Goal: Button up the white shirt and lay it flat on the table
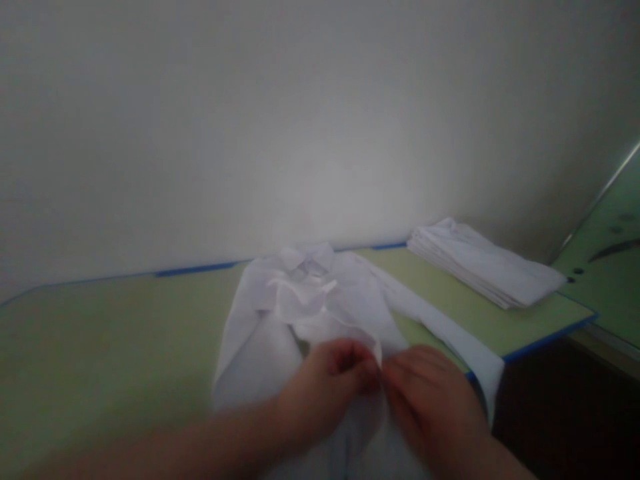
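Observation:
A white collared shirt point(270, 360) lies on the green table, its collar toward the wall. One sleeve stretches to the right and hangs over the table's edge. My left hand point(333, 383) pinches the raised front edge of the shirt. Close against it, my right hand point(430, 393) has its fingers closed at the same edge. Any button or small part between the fingertips is hidden. The front of the shirt is lifted in loose folds below the collar.
The green table point(125, 347) has a blue edge and stands against a pale wall point(300, 120). A stack of folded white cloth point(485, 263) lies at the back right. Farther right is a green panel point(610, 253) with dark marks.

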### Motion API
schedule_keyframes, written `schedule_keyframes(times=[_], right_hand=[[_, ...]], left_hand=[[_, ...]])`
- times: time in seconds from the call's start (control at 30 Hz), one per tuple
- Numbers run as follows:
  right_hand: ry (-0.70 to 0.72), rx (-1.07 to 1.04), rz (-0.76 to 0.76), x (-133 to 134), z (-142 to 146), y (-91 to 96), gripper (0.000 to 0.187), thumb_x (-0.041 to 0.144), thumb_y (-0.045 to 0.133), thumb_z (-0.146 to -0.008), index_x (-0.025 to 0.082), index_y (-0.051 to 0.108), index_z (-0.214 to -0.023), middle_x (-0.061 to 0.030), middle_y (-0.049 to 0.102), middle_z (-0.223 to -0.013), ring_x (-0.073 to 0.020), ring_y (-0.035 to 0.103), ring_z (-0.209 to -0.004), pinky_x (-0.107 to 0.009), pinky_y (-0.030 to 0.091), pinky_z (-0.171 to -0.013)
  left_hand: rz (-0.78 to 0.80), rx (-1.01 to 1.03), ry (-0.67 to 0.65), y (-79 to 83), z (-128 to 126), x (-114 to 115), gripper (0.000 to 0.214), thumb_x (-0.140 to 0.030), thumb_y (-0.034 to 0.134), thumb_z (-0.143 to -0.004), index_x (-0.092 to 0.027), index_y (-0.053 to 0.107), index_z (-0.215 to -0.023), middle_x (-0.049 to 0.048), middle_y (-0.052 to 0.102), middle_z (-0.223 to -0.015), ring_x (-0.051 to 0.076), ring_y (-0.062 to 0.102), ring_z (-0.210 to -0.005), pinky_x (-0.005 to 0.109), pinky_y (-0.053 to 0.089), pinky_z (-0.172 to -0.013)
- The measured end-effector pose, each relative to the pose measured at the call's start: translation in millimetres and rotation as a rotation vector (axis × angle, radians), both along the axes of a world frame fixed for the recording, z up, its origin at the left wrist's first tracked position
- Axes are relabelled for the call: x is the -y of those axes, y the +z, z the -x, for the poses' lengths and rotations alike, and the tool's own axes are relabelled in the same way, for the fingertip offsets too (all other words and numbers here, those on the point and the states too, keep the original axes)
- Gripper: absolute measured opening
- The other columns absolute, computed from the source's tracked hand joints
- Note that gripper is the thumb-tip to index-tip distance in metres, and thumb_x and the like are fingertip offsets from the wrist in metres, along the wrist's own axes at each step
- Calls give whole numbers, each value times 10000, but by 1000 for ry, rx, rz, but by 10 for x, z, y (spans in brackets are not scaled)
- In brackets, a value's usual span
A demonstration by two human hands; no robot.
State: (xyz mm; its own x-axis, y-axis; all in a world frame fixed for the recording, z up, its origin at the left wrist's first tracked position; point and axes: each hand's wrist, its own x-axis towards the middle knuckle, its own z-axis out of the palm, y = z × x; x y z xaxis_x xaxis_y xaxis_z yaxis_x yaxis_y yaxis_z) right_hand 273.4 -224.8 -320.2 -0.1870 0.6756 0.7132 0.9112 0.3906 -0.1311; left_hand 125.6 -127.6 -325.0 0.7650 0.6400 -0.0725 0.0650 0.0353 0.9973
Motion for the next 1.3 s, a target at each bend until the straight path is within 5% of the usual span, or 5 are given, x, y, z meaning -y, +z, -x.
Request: schedule_keyframes(times=[0.33, 0.57, 0.73, 0.97, 1.3], right_hand=[[-140, 351, -89, 160, 51, -131, 359, 71, 371, -837, 101, 603, -1109, -118, 642, -986, -232, 560, -962, -424, 443, -914], [-146, 313, -65, 240, 155, -56, 312, 90, 422, -824, 108, 626, -1059, -107, 636, -957, -228, 556, -933, -447, 406, -957], [-95, 43, 75, 305, 190, 71, 312, 200, 489, -848, 156, 603, -1134, -101, 631, -1014, -213, 565, -937, -400, 449, -889], [-74, -262, 208, 188, 126, 189, 185, 255, 509, -873, 210, 686, -845, -41, 648, -825, -148, 579, -793, -271, 452, -735], [-296, 113, 130, 204, 319, 231, 182, 173, 498, -835, 182, 615, -697, -40, 582, -690, -176, 496, -725, -369, 321, -797]], left_hand=[[79, 72, -14, 27, 17, 25, 235, -351, 657, -727, -129, 587, -763, 0, 568, -704, 119, 540, -682, 261, 440, -685], [60, 101, -2, 69, 24, 95, 311, -413, 687, -693, -123, 575, -714, 7, 583, -679, 122, 551, -657, 274, 457, -678], [61, 141, 13, 44, 17, 108, 304, -407, 662, -713, -113, 584, -715, 21, 589, -681, 133, 566, -662, 286, 475, -673], [-146, 89, 11, -22, 30, 92, 273, -389, 592, -777, -121, 588, -725, 18, 591, -661, 123, 568, -608, 251, 454, -611], [-302, 14, 12, -88, 44, 109, 220, -329, 488, -830, -141, 572, -752, 12, 595, -679, 127, 562, -622, 238, 424, -579]])
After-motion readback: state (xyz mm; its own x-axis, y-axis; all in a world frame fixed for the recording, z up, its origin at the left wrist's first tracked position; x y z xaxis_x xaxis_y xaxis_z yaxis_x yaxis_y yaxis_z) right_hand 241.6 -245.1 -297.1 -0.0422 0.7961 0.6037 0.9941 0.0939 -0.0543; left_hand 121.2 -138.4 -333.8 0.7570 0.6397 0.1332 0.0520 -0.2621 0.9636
